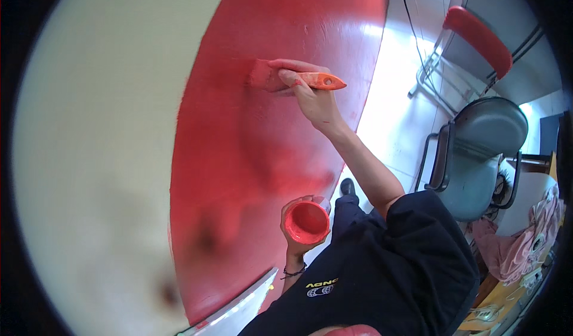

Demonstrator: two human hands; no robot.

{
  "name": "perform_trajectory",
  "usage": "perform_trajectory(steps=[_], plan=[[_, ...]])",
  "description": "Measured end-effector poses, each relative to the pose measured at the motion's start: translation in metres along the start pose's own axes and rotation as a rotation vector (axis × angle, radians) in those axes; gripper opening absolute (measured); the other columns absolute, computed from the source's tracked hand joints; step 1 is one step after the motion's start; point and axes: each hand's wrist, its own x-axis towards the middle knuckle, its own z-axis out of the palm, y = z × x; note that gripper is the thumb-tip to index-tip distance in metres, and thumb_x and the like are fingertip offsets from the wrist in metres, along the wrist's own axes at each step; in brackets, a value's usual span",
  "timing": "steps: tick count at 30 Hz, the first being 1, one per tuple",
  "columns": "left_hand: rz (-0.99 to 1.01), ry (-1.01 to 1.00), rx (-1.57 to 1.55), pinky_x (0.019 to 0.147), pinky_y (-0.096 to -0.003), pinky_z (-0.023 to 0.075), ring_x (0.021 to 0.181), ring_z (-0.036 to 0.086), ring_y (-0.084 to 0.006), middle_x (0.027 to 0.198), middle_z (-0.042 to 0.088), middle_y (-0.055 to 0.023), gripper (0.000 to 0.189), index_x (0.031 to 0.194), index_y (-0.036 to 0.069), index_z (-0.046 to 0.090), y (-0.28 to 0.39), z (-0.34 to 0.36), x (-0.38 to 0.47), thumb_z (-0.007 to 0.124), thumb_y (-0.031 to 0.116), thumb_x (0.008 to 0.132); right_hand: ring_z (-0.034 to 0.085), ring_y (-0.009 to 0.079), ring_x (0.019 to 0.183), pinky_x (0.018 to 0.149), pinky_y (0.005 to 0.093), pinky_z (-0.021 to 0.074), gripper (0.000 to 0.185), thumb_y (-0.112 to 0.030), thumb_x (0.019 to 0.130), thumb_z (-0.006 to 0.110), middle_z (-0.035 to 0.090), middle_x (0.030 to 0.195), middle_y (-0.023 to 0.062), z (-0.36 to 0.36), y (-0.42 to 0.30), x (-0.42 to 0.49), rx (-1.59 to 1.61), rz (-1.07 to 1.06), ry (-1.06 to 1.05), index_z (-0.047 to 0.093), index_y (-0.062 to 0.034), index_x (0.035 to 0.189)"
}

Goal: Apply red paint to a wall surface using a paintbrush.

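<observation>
In the upper middle, my right hand (313, 92) grips a wide flat paintbrush with an orange handle (320, 81). The brush's bristles (262, 75) are loaded with red paint and lie against the wall's red painted band (224, 152). Red smears mark the fingers. Lower down, my left hand (291, 242) holds an open round container of red paint (307, 222), its rim coated red and its mouth turned towards the camera. To the left of the red band, the wall is cream (98, 125), and an edge curved by the lens parts the two colours.
A dark green armchair (470, 179) and a chair with a red backrest (479, 38) stand on the right, on pale floor tiles (389, 98). Cables hang near them. Pink cloth (515, 251) lies at the lower right. A white-edged panel (237, 309) meets the wall at the bottom.
</observation>
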Motion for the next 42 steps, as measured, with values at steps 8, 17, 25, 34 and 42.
perform_trajectory(steps=[8, 17, 25, 34, 42], plan=[[0.142, 0.027, 0.046, 0.098, -0.0438, 0.0443, 0.113, 0.055, -0.029, 0.12, 0.055, -0.0141, 0.09, 0.128, 0.007, 0.041, 0.009, 0.0, 0.003, 0.09, 0.017, 0.054, 0.067, 0.0234, 0.089, 0.077, 0.0369, 0.0581, 0.036, -0.019, 0.093, 0.058, 0.066, 0.102, 0.0132, -0.094, 0.119, -0.053, 0.177, 0.206, 0.145, 0.057, 0.0051, 0.119], [0.106, 0.11, -0.027, 0.093, -0.0387, 0.0474, 0.11, 0.057, -0.025, 0.119, 0.058, -0.0126, 0.086, 0.123, 0.006, 0.046, 0.005, 0.006, 0.006, 0.092, 0.016, 0.05, 0.068, 0.0248, 0.088, 0.076, 0.0359, 0.059, 0.037, -0.022, 0.094, 0.055, 0.067, 0.099, 0.0154, -0.14, 0.147, -0.088, -0.269, 0.397, 0.294, 0.057, 0.0045, 0.12], [0.108, 0.075, -0.103, 0.096, -0.0422, 0.0467, 0.111, 0.056, -0.0263, 0.12, 0.056, -0.0137, 0.09, 0.127, 0.007, 0.043, -0.01, 0.0, 0.004, 0.091, 0.014, 0.051, 0.068, 0.0212, 0.083, 0.072, 0.0317, 0.0593, 0.026, -0.013, 0.094, 0.053, 0.068, 0.095, 0.0134, 0.014, -0.004, -0.018, -0.205, 0.18, 0.082, 0.061, 0.0046, 0.112], [0.187, 0.066, -0.144, 0.096, -0.0403, 0.0468, 0.113, 0.055, -0.025, 0.122, 0.056, -0.0107, 0.089, 0.125, 0.007, 0.046, 0.003, -0.02, 0.028, 0.092, 0.019, 0.05, 0.065, 0.0267, 0.096, 0.087, 0.0414, 0.0542, 0.034, -0.017, 0.097, 0.048, 0.063, 0.109, 0.0168, 0.032, -0.012, -0.024, 0.005, -0.111, 0.0, 0.055, 0.0081, 0.119], [0.222, 0.05, -0.187, 0.095, -0.0387, 0.0467, 0.112, 0.055, -0.0239, 0.121, 0.056, -0.011, 0.089, 0.126, 0.007, 0.045, -0.006, -0.033, 0.039, 0.091, 0.013, 0.05, 0.067, 0.0291, 0.092, 0.082, 0.0394, 0.0578, 0.038, -0.018, 0.094, 0.054, 0.063, 0.107, 0.0195, -0.055, 0.071, -0.087, -0.242, 0.255, 0.262, 0.052, 0.0089, 0.121]])
